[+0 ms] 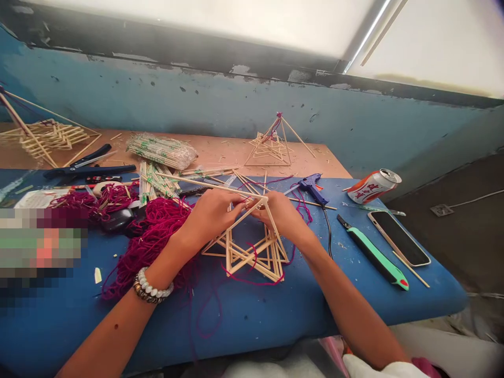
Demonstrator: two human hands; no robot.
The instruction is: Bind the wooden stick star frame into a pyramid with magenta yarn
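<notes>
A pyramid frame of thin wooden sticks stands on the blue table top, with magenta yarn trailing around its base. My left hand and my right hand meet at the pyramid's top, fingers pinched on the stick ends there. A beaded bracelet sits on my left wrist. Whether the fingers also hold yarn is hidden.
A blue glue gun, a green utility knife, a phone and a tipped drink can lie to the right. Stick bundles, scissors and finished stick pyramids lie behind. A blurred patch covers the left.
</notes>
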